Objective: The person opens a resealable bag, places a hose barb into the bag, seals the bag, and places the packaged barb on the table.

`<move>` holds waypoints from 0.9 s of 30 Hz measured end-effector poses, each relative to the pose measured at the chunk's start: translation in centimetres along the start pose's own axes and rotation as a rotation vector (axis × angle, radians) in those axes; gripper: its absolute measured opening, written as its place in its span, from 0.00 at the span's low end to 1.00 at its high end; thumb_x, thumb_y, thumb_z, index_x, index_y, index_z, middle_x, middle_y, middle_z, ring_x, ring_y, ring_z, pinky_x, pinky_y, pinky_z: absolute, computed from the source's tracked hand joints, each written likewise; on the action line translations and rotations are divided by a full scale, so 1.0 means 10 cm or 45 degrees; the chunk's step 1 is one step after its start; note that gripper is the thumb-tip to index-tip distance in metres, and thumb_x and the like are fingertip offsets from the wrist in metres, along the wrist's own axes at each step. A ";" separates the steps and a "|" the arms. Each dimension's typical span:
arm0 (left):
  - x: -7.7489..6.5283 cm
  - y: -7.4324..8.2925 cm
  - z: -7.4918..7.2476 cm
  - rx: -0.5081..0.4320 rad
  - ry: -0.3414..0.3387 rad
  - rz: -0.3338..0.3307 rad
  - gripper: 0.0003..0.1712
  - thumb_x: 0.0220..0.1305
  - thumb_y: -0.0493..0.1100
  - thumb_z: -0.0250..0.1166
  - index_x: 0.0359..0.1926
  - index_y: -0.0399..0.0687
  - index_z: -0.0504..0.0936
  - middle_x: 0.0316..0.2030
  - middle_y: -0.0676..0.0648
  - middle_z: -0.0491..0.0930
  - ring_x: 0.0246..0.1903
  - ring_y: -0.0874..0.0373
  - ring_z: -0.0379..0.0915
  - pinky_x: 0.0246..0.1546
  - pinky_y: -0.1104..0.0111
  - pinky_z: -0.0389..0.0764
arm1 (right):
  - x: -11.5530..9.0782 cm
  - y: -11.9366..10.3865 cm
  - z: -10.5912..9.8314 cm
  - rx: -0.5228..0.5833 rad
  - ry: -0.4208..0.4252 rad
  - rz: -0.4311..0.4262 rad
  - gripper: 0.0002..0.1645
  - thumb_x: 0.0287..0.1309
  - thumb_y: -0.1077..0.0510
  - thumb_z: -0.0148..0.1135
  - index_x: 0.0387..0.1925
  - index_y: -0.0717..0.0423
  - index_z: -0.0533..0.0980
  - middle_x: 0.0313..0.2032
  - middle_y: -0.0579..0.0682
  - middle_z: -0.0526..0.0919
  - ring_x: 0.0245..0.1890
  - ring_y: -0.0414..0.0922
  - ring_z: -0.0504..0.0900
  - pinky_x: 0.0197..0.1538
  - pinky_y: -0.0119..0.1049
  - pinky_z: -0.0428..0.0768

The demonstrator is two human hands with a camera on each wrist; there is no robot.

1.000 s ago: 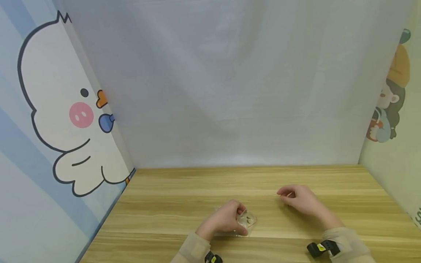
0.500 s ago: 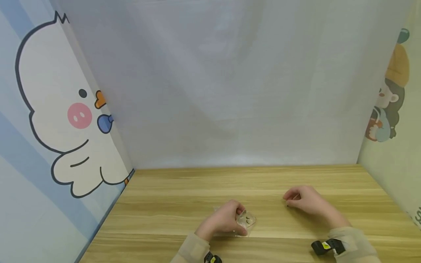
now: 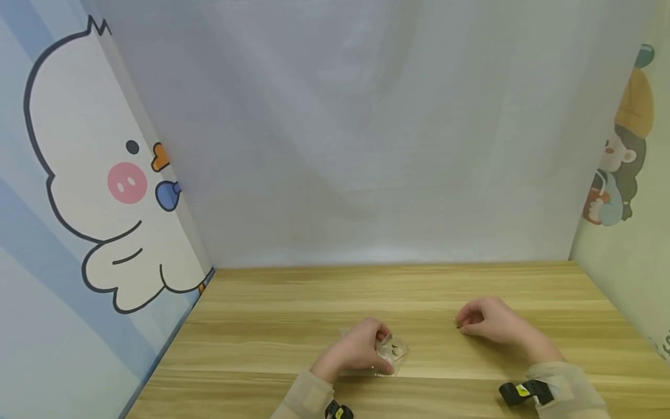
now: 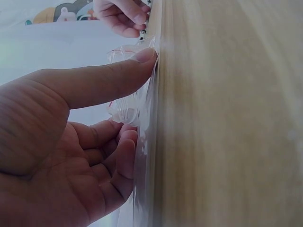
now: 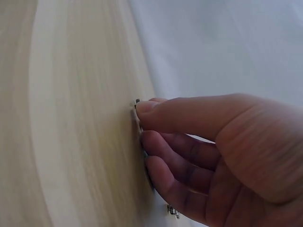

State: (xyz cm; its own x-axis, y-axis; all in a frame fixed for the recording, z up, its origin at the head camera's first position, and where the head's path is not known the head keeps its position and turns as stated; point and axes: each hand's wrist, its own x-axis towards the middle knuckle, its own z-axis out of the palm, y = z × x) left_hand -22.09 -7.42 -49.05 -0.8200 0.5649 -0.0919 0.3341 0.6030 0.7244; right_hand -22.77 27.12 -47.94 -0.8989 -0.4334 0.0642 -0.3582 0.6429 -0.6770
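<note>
A clear plastic zip bag (image 3: 394,350) lies on the table near its front middle, with small dark bits showing through it. My left hand (image 3: 357,348) holds the bag between thumb and fingers; a red line runs along its mouth (image 4: 111,103) in the left wrist view. To the right, low over the wood, my right hand (image 3: 494,323) pinches a string of small dark and silvery beads (image 3: 458,324) between thumb and fingertips. More of these beads (image 5: 172,211) show below the fingers in the right wrist view, and the rest are hidden behind the fingers.
Both hands are over a wood-grain table (image 3: 293,291). A pale grey curtain (image 3: 366,145) hangs at its back edge. Walls with cartoon prints, a white duck (image 3: 89,145) on one, stand at the left and right.
My right hand has shifted slightly to the right, away from the bag, and beads now show at its fingertips. The left hand and the bag have stayed in place.
</note>
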 end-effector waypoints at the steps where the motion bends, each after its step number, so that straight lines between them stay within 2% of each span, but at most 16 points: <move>1: 0.00 0.00 0.00 0.003 0.000 0.004 0.37 0.47 0.38 0.89 0.57 0.36 0.81 0.47 0.50 0.80 0.41 0.62 0.74 0.47 0.69 0.79 | 0.00 0.01 0.00 -0.002 -0.002 0.008 0.07 0.61 0.63 0.77 0.40 0.60 0.86 0.36 0.43 0.88 0.35 0.35 0.82 0.40 0.33 0.82; 16: 0.03 0.01 0.00 -0.005 -0.004 0.005 0.36 0.46 0.36 0.89 0.56 0.35 0.82 0.45 0.51 0.80 0.39 0.64 0.73 0.48 0.70 0.79 | 0.00 0.03 0.04 0.016 -0.007 0.073 0.08 0.62 0.62 0.76 0.41 0.59 0.86 0.35 0.43 0.87 0.35 0.37 0.82 0.40 0.34 0.82; 27: 0.01 0.02 0.00 0.002 -0.010 0.001 0.36 0.46 0.36 0.88 0.56 0.36 0.82 0.45 0.51 0.79 0.39 0.64 0.73 0.47 0.71 0.79 | 0.00 0.03 0.05 -0.029 0.005 0.063 0.04 0.62 0.62 0.75 0.37 0.56 0.86 0.34 0.42 0.87 0.34 0.36 0.81 0.39 0.34 0.81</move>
State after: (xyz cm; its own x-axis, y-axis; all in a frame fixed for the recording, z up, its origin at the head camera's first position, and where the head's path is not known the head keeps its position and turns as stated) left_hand -22.14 -7.26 -48.93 -0.8161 0.5697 -0.0972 0.3354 0.6038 0.7231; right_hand -22.74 27.01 -48.56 -0.9165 -0.3986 0.0337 -0.3190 0.6775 -0.6627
